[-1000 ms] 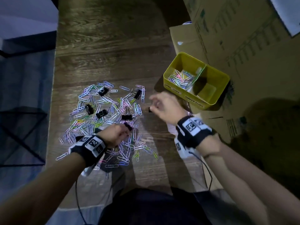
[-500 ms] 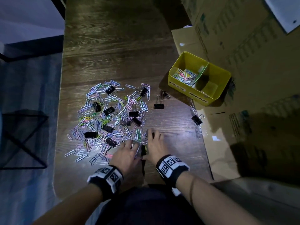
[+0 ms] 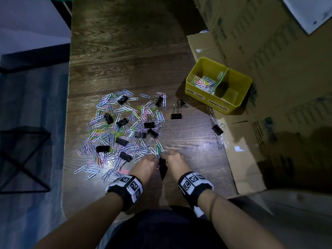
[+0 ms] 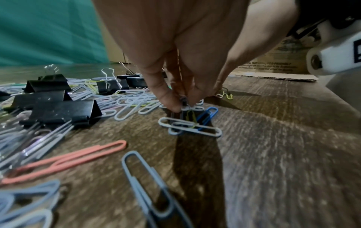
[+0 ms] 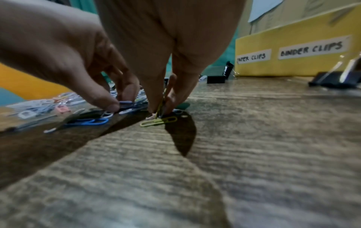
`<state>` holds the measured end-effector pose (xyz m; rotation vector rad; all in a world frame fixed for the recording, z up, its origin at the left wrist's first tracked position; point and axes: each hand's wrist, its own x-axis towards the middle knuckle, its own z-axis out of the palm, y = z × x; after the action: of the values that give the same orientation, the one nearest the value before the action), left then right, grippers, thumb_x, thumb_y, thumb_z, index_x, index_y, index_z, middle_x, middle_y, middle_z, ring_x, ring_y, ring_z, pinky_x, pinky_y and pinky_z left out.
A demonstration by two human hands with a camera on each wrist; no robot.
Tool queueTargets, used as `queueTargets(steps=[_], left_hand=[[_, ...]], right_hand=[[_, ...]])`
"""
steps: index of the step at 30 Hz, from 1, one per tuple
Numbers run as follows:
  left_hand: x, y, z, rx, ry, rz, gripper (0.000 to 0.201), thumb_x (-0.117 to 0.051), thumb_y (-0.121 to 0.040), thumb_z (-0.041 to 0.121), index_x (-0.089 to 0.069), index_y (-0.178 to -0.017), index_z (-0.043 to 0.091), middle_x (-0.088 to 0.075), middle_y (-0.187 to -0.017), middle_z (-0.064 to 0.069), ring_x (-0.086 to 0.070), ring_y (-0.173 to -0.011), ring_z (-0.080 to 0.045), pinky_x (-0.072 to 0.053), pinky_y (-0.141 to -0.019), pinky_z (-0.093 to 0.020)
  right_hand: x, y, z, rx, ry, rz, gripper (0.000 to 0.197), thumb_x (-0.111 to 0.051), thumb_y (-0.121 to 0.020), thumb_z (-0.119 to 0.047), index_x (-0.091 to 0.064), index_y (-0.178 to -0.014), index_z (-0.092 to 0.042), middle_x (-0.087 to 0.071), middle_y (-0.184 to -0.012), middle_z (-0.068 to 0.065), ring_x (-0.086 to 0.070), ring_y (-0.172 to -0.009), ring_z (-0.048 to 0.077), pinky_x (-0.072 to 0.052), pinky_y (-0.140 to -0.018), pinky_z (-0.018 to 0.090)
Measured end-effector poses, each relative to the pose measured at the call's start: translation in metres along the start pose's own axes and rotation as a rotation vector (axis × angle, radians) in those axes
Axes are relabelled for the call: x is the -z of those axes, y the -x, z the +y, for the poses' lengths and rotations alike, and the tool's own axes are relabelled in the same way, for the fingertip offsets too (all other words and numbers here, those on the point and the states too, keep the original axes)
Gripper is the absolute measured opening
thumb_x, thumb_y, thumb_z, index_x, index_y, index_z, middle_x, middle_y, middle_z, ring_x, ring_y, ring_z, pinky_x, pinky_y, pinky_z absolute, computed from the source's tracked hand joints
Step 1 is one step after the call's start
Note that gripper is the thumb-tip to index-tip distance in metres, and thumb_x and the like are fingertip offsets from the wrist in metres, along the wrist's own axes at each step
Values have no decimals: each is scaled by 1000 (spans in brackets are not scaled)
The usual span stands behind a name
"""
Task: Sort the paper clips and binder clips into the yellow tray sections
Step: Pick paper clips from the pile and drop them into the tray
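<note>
Yellow plastic two-section tray, right of centre: some paper clips sorted, binder section apparently bare. Left hand and right hand each pinched coloured wire paper clips on tabletop; black binder clips unsorted.

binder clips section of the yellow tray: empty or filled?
Looks empty: the yellow plastic tray's right section shows bare floor, part shadowed; coloured paper clips fill the left.

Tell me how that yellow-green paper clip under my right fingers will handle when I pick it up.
Probably light and springy: the yellow-green paper clip is thin bent wire. It lies flat on the wooden table, so the right hand may need a fingernail under it. It could snag neighbouring clips, since several here overlap.
</note>
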<state>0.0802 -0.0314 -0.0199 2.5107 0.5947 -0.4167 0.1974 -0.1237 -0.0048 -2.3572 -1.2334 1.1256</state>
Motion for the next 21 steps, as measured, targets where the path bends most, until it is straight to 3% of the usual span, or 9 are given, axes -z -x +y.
queueTargets(steps=[3, 6, 8, 9, 11, 13, 15, 19, 21], left_hand=[[1, -4, -2, 23, -37, -51, 29, -55, -76, 1, -61, -104, 5, -58, -108, -11, -52, -104, -29, -44, -87, -38], [9, -6, -2, -3, 63, -22, 19, -56, -71, 2, -65, -86, 7, -61, -94, -8, -57, -90, -26, -46, -76, -34], [16, -8, -8, -16, 156, -10, 12, -59, -67, 2, -65, -71, 10, -64, -79, -4, -58, -75, -20, -48, -69, -29], [20, -9, -11, -16, 203, -15, 12, -60, -67, 1, -65, -68, 12, -64, -74, -2, -57, -69, -16, -48, -67, -27], [28, -11, -18, 21, 313, -48, 15, -65, -68, 0, -66, -67, 15, -64, -70, 3, -56, -62, -8, -48, -65, -22], [36, -14, -22, 114, 422, -108, 15, -69, -71, 2, -65, -69, 17, -66, -72, 4, -58, -61, -4, -49, -62, -17], [47, -17, -22, 183, 542, -115, 16, -71, -72, 2, -66, -70, 16, -68, -72, 2, -60, -61, -5, -50, -62, -17], [91, -27, -7, 149, 800, -143, 17, -67, -73, -8, -67, -70, 9, -68, -73, -10, -64, -67, -19, -56, -71, -31], [119, -42, 9, 81, 911, -138, 19, -64, -74, -11, -66, -70, 8, -67, -71, -14, -63, -62, -21, -56, -67, -31]], right_hand=[[0, 2, 6, -49, -154, 75, 36, -55, -87, -3, -67, -112, -24, -64, -113, 7, -60, -98, 20, -45, -93, 24], [3, -2, 13, -130, -297, 145, 29, -63, -84, -3, -72, -105, -21, -70, -95, 3, -57, -75, 9, -43, -78, 12], [8, -4, 17, -160, -367, 150, 24, -66, -83, -3, -74, -100, -17, -61, -73, -10, -51, -61, 3, -40, -65, 8], [10, -4, 19, -170, -397, 147, 22, -68, -82, -4, -74, -98, -18, -56, -69, -12, -50, -59, 3, -40, -60, 9], [13, -5, 25, -200, -479, 140, 20, -73, -79, -8, -74, -96, -20, -60, -74, -2, -52, -62, 7, -42, -55, 14], [18, -5, 29, -201, -602, 130, 21, -75, -77, -5, -74, -96, -14, -65, -78, 7, -51, -60, 4, -47, -57, 18], [28, -7, 34, -175, -773, 151, 22, -74, -75, 4, -73, -95, -5, -64, -74, 7, -49, -54, -1, -48, -58, 16], [54, -6, 44, -144, -943, 255, 29, -78, -69, 4, -74, -75, -24, -72, -70, -7, -58, -60, 2, -51, -62, 16], [74, -3, 46, -132, -1018, 304, 29, -77, -70, 5, -73, -74, -23, -73, -69, -11, -62, -64, 2, -52, -63, 16]])
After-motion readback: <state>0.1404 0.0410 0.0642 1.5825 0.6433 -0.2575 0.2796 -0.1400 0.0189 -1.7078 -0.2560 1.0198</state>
